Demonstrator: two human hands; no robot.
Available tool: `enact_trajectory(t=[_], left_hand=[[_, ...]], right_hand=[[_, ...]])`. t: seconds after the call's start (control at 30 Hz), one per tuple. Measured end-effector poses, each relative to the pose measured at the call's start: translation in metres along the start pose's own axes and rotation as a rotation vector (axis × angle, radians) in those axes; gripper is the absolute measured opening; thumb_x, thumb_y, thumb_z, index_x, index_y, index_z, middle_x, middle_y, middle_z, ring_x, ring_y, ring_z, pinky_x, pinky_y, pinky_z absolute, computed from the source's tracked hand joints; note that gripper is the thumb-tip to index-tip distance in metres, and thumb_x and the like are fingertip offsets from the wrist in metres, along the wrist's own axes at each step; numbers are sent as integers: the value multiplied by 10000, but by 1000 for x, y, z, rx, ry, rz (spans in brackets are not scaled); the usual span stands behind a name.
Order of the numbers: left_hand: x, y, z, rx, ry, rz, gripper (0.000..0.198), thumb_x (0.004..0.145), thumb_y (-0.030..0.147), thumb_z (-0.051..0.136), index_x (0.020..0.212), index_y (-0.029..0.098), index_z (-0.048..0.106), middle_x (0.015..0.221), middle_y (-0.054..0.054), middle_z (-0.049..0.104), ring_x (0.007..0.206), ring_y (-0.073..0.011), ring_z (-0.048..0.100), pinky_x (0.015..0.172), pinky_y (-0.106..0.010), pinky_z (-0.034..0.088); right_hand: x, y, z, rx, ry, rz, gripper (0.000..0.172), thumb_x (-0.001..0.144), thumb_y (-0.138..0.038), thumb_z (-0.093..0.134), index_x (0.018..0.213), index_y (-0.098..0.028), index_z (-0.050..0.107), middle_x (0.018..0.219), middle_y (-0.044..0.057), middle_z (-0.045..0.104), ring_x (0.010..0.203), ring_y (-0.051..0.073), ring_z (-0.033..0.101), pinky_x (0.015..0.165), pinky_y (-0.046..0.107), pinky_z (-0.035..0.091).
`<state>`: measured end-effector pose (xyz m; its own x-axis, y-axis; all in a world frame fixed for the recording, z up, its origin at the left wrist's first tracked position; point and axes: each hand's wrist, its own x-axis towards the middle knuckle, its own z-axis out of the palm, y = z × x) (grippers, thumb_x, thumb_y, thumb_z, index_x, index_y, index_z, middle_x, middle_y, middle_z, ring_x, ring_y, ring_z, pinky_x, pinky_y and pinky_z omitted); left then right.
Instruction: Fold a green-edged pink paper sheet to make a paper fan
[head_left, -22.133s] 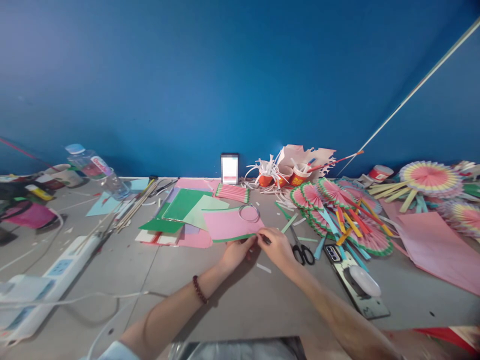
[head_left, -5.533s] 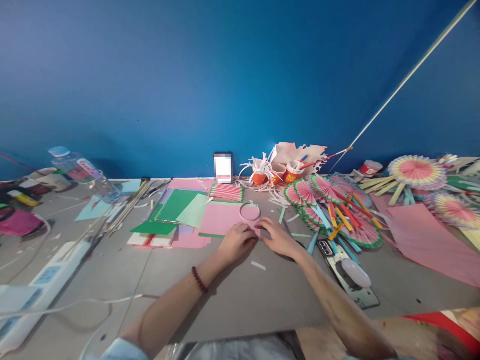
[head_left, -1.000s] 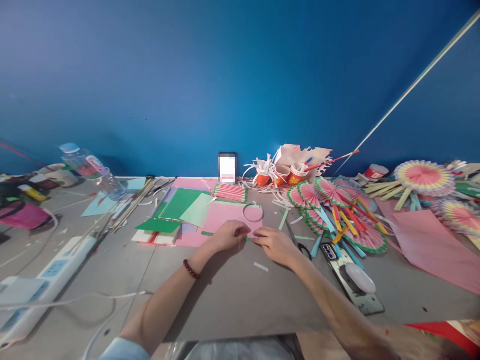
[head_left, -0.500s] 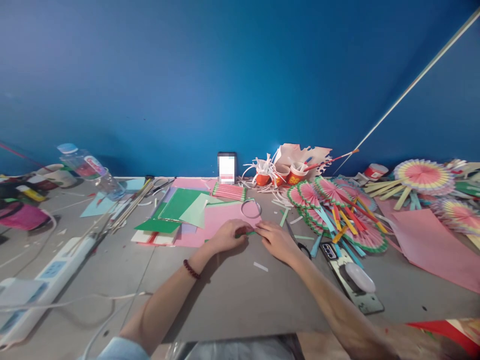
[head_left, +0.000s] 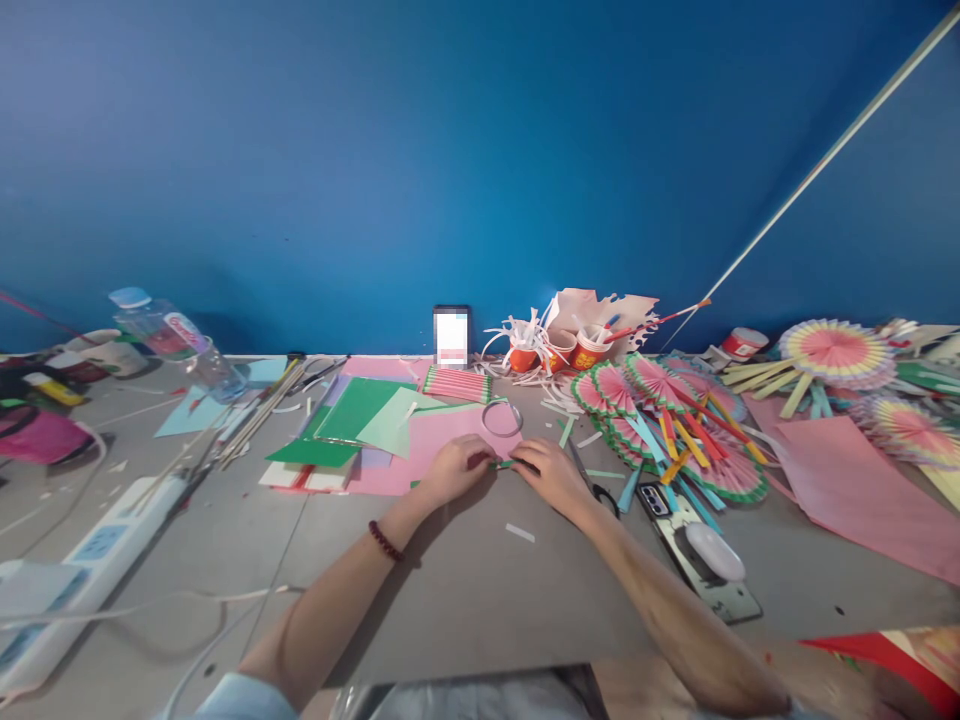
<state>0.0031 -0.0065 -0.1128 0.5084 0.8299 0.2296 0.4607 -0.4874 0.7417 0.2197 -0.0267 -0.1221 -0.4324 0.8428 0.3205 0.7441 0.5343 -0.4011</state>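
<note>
Head camera looks down over a crowded grey tabletop (head_left: pixel 450 590), and I've got both hands meeting mid-table over the pink sheet (head_left: pixel 450 432). My left hand (head_left: pixel 454 468) is curled nearly closed, thumb and fingers pinching the sheet's near edge where a green border shows. My right hand (head_left: pixel 547 472) sits just beside it, fingers bent down and nipping the same edge from the other side. A short green sliver of that border peeks out between the two hands. How tight either grip is, I can't tell from up here. A dark beaded bracelet (head_left: pixel 382 540) sits on the left wrist.

The sheet itself lies flat, roughly halfway along the tabletop and nearer the far edge than the near one. A thin ring (head_left: pixel 502 418) rests on its far right corner. Green sheets (head_left: pixel 356 410) overlap its left side, and a pleated pink-and-green stack (head_left: pixel 458 384) lies just beyond it. Scissors (head_left: pixel 596 487) lie right beside the right hand — partly tucked behind it.

Further right, paper fans (head_left: pixel 660 410) spread in a heap, with a white mouse (head_left: pixel 714 551) near the right forearm. At the far edge a phone (head_left: pixel 451 336) leans on the blue wall, paper cups (head_left: pixel 555 350) next to it. Over at the left edge — a power strip (head_left: pixel 90 545) and a tipped water bottle (head_left: pixel 176 335).
</note>
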Motion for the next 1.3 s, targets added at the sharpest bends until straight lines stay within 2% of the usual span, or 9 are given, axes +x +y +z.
enact_trajectory(t=[0.2,0.4,0.57,0.7,0.9,1.1,1.3], left_hand=[[0,3,1,-73,73,-18,138,853,174,556,844,187,693,857,-40,706,809,-166,641,748,-278,488],[1,3,2,-104,117,-25,128,855,209,567,835,191,692,841,-32,713,791,-160,640,743,-273,488],[0,6,1,-109,116,-26,140,866,220,552,831,185,683,821,-32,699,764,-152,619,732,-273,482],[0,6,1,-108,113,-10,151,876,249,550,844,183,682,832,-40,699,763,-156,618,713,-273,476],[1,6,0,-128,143,-2,158,878,278,560,848,182,682,857,-52,711,804,-172,639,746,-295,494],[0,8,3,-96,169,22,129,875,233,550,841,182,663,842,-44,706,790,-166,631,733,-303,494],[-2,11,3,-75,161,78,110,863,204,548,857,191,657,868,-48,700,838,-176,634,784,-314,495]], right_hand=[[0,-1,-1,-33,64,-60,121,900,-188,623,983,-201,710,985,68,721,954,231,634,855,369,487],[0,-7,-1,-14,145,-132,149,929,-147,548,904,-195,687,901,63,711,915,222,614,843,361,468],[1,-11,2,57,116,-93,66,903,-170,598,924,-182,659,932,66,696,905,220,610,828,351,469],[4,-13,6,-22,119,-114,66,905,-205,613,946,-189,661,957,74,699,922,236,604,830,364,460],[7,-17,11,-141,243,-202,138,942,-173,540,927,-176,678,926,76,704,909,216,597,857,351,440],[5,-15,7,-165,327,-267,160,934,-144,540,865,-187,678,862,52,695,871,193,590,818,327,435],[4,-17,0,-243,348,-392,169,920,-100,540,849,-174,675,836,43,690,868,191,590,838,339,442]])
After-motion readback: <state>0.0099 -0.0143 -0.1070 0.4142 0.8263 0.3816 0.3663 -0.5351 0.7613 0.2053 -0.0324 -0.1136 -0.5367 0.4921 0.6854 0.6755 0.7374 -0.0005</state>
